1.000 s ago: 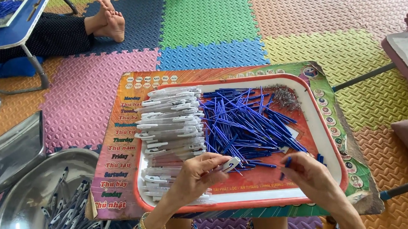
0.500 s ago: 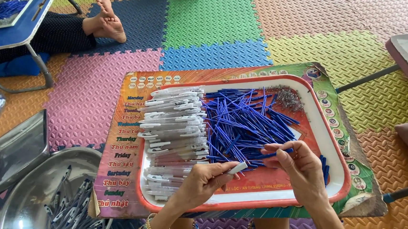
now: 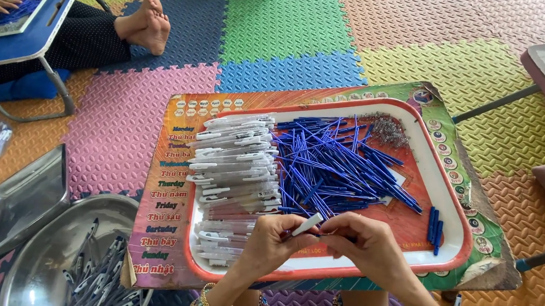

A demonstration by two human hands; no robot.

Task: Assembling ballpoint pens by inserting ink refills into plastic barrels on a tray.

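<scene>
The left hand pinches a white pen barrel between thumb and fingers. The barrel is tilted, with its far end pointing up and to the right, toward the other hand. The right hand sits just beside it, fingers curled and pressed together at the tips. It seems to pinch something thin and blue, maybe a refill, but the fingers hide most of it, so I cannot be sure. The two hands almost touch, and the barrel's open end lies right at the right hand's fingertips. Both hands are equally near to it.

Just past the hands lies a red tray with a white rim. On its left side is a stack of white pen barrels, lying sideways. In the middle is a big heap of blue refills, pointing many ways. At the far edge is a little pile of small metal springs. The tray rests on a small colourful desk.

To the left, on the floor mats, sits a round metal bowl with finished pens inside.
</scene>
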